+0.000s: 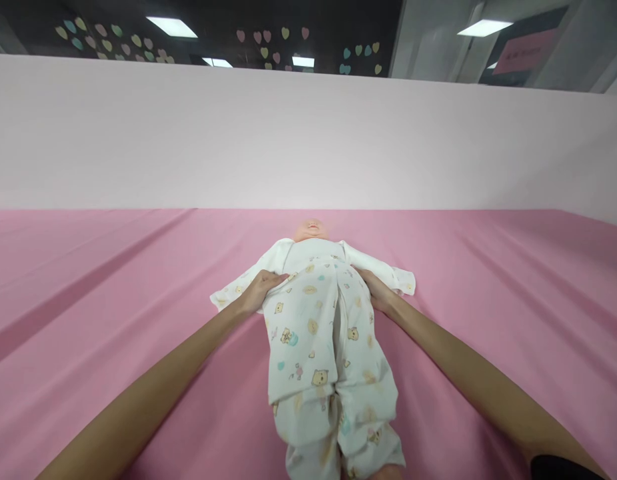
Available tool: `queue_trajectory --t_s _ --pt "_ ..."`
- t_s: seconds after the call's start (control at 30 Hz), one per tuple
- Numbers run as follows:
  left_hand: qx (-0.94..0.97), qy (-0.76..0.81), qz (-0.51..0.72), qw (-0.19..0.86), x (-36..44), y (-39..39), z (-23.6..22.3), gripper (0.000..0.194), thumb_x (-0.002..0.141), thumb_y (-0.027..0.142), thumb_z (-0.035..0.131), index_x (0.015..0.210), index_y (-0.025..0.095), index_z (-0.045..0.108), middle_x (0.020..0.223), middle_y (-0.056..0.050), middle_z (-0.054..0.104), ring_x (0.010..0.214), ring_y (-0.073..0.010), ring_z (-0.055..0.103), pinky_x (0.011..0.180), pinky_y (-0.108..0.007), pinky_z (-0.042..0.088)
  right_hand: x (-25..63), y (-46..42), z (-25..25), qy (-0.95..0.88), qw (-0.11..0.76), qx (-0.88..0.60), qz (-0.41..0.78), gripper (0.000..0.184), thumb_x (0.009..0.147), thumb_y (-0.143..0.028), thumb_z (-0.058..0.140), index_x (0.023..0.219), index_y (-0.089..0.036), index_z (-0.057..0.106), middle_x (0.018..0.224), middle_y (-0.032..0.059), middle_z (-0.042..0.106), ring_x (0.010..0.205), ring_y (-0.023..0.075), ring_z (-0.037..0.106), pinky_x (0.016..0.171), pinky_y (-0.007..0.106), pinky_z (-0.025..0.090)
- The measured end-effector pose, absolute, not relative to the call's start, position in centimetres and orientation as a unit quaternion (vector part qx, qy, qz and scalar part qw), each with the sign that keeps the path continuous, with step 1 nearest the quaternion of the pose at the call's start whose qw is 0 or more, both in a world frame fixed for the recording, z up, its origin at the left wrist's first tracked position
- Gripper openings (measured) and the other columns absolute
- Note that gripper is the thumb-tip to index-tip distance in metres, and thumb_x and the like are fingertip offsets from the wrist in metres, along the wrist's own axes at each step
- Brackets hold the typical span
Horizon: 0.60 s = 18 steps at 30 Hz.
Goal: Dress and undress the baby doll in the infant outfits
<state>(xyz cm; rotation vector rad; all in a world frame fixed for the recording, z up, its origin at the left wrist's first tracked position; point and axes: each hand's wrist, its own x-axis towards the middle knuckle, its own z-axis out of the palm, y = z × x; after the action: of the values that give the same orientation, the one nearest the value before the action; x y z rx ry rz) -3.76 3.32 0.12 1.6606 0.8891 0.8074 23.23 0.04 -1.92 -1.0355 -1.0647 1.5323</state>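
A baby doll (312, 231) lies on its back on the pink sheet, head away from me. It wears a white long-sleeved top (313, 249) with its arms spread. White baby pants (311, 327) printed with bears cover its belly and legs, bunched in folds low on the legs. At the waistband's left side my left hand (261, 288) is closed, pinching the fabric between thumb and fingers. My right hand (377, 291) grips the pants at the other side of the waist, its fingertips partly hidden by the cloth.
The pink sheet (138, 300) spreads under the doll, with long creases on both sides. A white low wall (308, 140) runs along the far edge. Above it is dark glass with heart-shaped stickers (257, 37) and reflected ceiling lights.
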Motion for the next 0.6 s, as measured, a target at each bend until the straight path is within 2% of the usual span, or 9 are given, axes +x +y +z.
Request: queue_trajectory --t_s 0.07,0.13,0.23,0.37,0.5,0.6 --pt "0.709 0.352 0.325 0.518 -3.8 3.3 0.5 0.054 0.074 0.055 0.053 0.04 0.015 0.043 0.039 0.003 0.034 0.039 -0.0067 0.029 0.042 -0.024 0.02 23.4 0.0 -2.1 -0.403 0.484 -0.402 0.665 0.019 0.068 -0.034 0.065 0.078 -0.018 0.064 0.07 0.0008 0.066 0.078 0.0185 0.06 0.072 0.029 0.045" --pt "0.715 0.33 0.323 0.525 -3.8 3.2 1.0 0.049 0.075 0.053 0.049 0.045 0.015 0.05 0.047 -0.001 0.045 0.046 -0.0104 0.04 0.046 -0.025 0.03 23.6 -0.1 -2.2 -0.375 0.502 -0.394 0.672 0.013 0.066 -0.03 0.064 0.073 -0.019 0.063 0.066 -0.0001 0.065 0.078 0.0195 0.06 0.072 0.03 0.045" --pt "0.734 0.321 0.327 0.501 -4.0 3.2 1.8 0.04 0.077 0.048 0.046 0.057 0.015 0.057 0.067 -0.004 0.055 0.065 -0.0158 0.05 0.062 -0.029 0.042 23.8 -0.2 -2.2 -0.356 0.525 -0.384 0.671 0.006 0.064 -0.025 0.06 0.066 -0.019 0.061 0.06 -0.0006 0.064 0.075 0.0208 0.061 0.072 0.031 0.045" --pt "0.769 0.351 0.32 0.429 -4.3 3.3 2.4 0.037 0.08 0.044 0.044 0.057 0.016 0.054 0.076 -0.003 0.051 0.073 -0.016 0.048 0.072 -0.03 0.041 24.0 -0.2 -2.1 -0.359 0.518 -0.362 0.687 0.007 0.062 -0.021 0.057 0.065 -0.018 0.063 0.063 0.0012 0.066 0.077 0.0227 0.061 0.073 0.033 0.045" --pt "0.787 0.361 0.303 0.399 -4.4 3.2 2.7 0.038 0.081 0.044 0.045 0.056 0.016 0.055 0.073 -0.001 0.047 0.07 -0.0143 0.046 0.07 -0.028 0.04 24.6 0.1 -1.8 -0.38 0.483 -0.344 0.709 0.016 0.064 -0.023 0.056 0.074 -0.015 0.066 0.073 0.0041 0.069 0.081 0.0232 0.062 0.074 0.032 0.044" --pt "0.804 0.355 0.273 0.39 -4.5 3.1 2.9 0.039 0.081 0.045 0.046 0.056 0.016 0.055 0.069 -0.001 0.046 0.069 -0.0139 0.044 0.067 -0.026 0.039 25.2 0.2 -1.4 -0.409 0.44 -0.359 0.714 0.021 0.062 -0.023 0.055 0.077 -0.013 0.067 0.073 0.0057 0.069 0.078 0.0229 0.062 0.072 0.032 0.043"
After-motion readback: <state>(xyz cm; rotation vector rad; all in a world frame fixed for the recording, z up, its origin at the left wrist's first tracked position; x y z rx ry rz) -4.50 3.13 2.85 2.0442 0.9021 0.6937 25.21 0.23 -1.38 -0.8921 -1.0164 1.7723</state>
